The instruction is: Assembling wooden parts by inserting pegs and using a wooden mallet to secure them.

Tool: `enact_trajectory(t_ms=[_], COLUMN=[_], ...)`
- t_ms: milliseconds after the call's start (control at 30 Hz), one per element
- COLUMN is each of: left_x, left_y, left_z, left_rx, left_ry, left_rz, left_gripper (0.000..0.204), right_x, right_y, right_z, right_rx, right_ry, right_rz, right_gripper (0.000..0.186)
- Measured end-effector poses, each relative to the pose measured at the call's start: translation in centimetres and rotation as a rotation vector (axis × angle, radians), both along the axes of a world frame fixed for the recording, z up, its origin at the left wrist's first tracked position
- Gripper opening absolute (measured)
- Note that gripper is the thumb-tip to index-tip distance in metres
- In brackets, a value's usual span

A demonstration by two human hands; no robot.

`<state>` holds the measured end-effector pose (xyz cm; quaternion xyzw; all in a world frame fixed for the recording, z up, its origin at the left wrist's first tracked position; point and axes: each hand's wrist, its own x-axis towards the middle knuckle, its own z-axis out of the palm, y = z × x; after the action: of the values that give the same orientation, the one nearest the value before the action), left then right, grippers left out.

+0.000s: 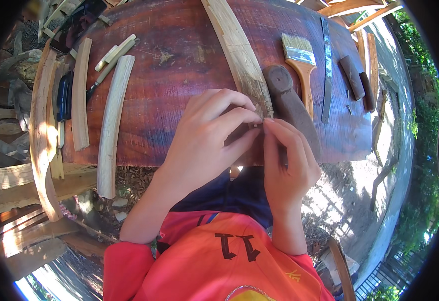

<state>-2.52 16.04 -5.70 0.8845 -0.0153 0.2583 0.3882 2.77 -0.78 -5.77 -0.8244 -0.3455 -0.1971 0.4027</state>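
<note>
My left hand and my right hand meet over the near edge of the table. Both are closed in a pinch, their fingertips almost touching. Whatever small thing they hold is too tiny to make out. Just beyond the fingertips lies the rough, broken-looking near end of a long pale wooden strip. Beside it, next to my right hand, rests a dark brown rounded wooden piece, partly hidden by that hand. A flat paintbrush with a wooden handle lies to its right.
A dark metal strip and two dark brown cylindrical pieces lie on the right. On the left are a pale wooden stick, a squared wooden strip, a dark-handled tool and a long curved slat. Foliage borders the right.
</note>
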Motion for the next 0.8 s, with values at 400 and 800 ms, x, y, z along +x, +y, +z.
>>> enact_trajectory(t_ms=[400,800], left_x=[0.14,0.14], left_y=[-0.26,-0.12], left_z=[-0.40,-0.46], left_rx=[-0.010,-0.035], left_ry=[-0.033,-0.045], left_rz=[0.023,0.009], left_gripper=[0.019,0.017], right_x=[-0.10,-0.08], right_y=[0.08,0.17], right_z=[0.05,0.07], right_rx=[-0.039,-0.026], right_ry=[-0.034,-0.026], right_rz=[-0.016,-0.009], right_gripper=[0.020,0.018])
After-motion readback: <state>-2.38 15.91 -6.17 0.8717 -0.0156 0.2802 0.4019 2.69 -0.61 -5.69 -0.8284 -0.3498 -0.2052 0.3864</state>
